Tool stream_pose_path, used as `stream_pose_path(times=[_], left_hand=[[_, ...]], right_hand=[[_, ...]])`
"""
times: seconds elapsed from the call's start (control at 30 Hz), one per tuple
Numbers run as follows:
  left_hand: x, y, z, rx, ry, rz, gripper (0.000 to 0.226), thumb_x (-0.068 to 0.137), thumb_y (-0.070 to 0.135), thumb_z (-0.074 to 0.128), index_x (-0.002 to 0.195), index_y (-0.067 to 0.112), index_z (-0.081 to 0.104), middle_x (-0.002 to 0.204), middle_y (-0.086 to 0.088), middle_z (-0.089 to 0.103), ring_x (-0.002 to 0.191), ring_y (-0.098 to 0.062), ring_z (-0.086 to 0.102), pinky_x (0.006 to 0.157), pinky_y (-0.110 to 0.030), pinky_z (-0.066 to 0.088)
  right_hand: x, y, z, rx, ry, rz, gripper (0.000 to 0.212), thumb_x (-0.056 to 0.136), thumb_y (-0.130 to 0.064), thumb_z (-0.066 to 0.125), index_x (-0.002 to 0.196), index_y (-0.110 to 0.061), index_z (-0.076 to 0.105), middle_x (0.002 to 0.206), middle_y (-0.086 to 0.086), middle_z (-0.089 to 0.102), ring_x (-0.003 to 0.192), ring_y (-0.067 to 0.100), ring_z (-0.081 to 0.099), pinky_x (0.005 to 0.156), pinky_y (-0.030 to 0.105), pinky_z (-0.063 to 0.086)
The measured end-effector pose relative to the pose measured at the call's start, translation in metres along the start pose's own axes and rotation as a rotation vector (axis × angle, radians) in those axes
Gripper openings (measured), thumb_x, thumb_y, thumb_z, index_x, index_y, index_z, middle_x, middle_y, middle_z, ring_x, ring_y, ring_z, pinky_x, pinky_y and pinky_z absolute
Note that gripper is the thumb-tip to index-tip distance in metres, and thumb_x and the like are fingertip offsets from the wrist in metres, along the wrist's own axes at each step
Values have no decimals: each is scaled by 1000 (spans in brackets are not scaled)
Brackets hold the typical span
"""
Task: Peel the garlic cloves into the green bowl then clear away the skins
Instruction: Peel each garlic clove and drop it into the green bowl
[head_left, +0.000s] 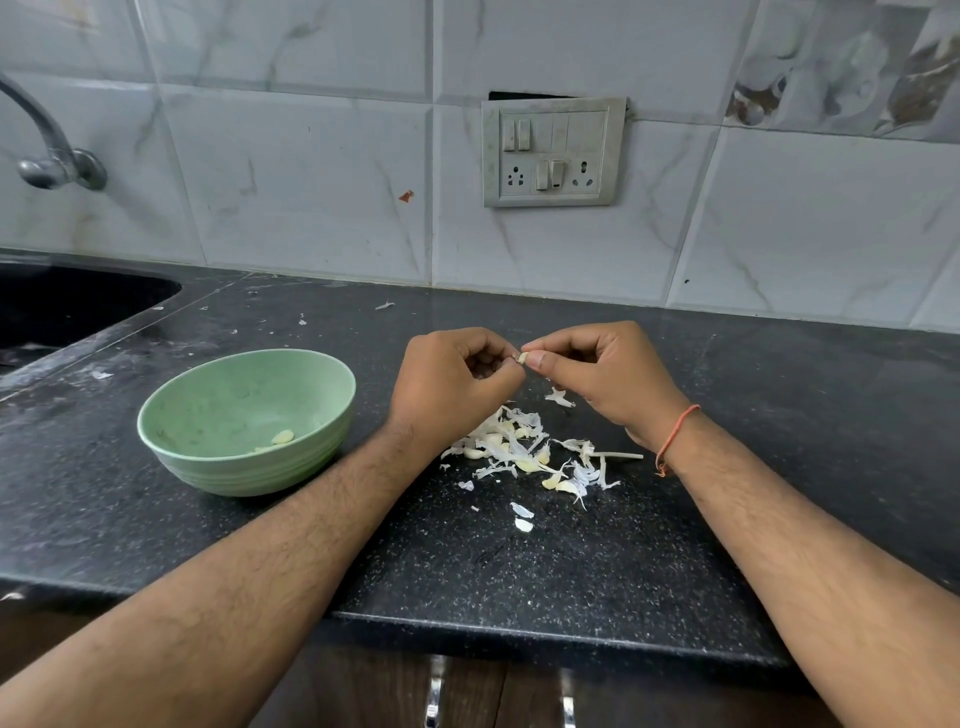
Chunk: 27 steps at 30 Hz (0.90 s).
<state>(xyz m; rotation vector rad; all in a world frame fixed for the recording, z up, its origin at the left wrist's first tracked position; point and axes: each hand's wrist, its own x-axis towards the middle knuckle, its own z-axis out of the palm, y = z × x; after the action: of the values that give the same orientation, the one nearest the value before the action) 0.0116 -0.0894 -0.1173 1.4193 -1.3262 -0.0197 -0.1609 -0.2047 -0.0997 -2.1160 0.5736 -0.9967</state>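
Note:
Both hands meet above the black counter, pinching one small garlic clove (522, 357) between their fingertips. My left hand (452, 379) holds it from the left and my right hand (602, 374) from the right. Below them lies a heap of white skins mixed with unpeeled cloves (519, 452), with a few loose skin flakes (522, 517) nearer me. The green bowl (332, 395) stands to the left of my left forearm, with one or two peeled cloves (280, 438) in its bottom.
A dark sink (57, 312) is sunk into the counter at far left under a metal tap (52, 156). A switch and socket plate (553, 153) sits on the tiled wall. The counter's front edge (519, 631) runs close to me, above cabinet handles.

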Motion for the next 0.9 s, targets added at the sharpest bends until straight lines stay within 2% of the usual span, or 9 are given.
stream_pose_path(times=[0.1, 0.37, 0.53, 0.73, 0.9], left_hand=[[0, 1, 0, -17, 1, 6, 6, 87, 23, 78, 84, 27, 82, 70, 14, 75, 66, -8, 71, 65, -22, 58], [0, 1, -1, -37, -3, 2, 7, 91, 29, 77, 85, 28, 81, 70, 15, 75, 66, -8, 72, 69, -32, 63], [1, 1, -1, -28, -11, 7, 6, 91, 28, 79, 87, 28, 83, 69, 17, 74, 66, -6, 72, 70, -30, 63], [1, -2, 1, -35, -41, 38, 8, 92, 25, 81, 100, 24, 85, 81, 16, 78, 75, -5, 74, 71, -20, 60], [2, -5, 1, -23, -26, 40, 10, 92, 22, 80, 101, 25, 85, 81, 16, 79, 75, -7, 75, 75, -30, 64]], right_hand=[[-1, -2, 0, 112, -1, 47, 13, 90, -17, 84, 103, -16, 85, 87, 1, 81, 72, 5, 69, 69, 23, 56], [-1, -3, 0, 179, 39, 105, 9, 89, -15, 85, 97, -11, 84, 82, 1, 80, 67, 6, 68, 65, 22, 56], [-2, -4, 3, 180, 39, 120, 7, 89, -12, 85, 95, -9, 84, 84, 7, 81, 74, 15, 75, 65, 21, 57], [-2, -7, 4, 285, 73, 159, 8, 91, -9, 82, 98, -5, 83, 86, 13, 81, 75, 23, 77, 66, 28, 61], [-3, -8, 5, 370, 41, 208, 13, 90, -10, 83, 102, -4, 82, 91, 18, 81, 81, 26, 78, 76, 38, 65]])
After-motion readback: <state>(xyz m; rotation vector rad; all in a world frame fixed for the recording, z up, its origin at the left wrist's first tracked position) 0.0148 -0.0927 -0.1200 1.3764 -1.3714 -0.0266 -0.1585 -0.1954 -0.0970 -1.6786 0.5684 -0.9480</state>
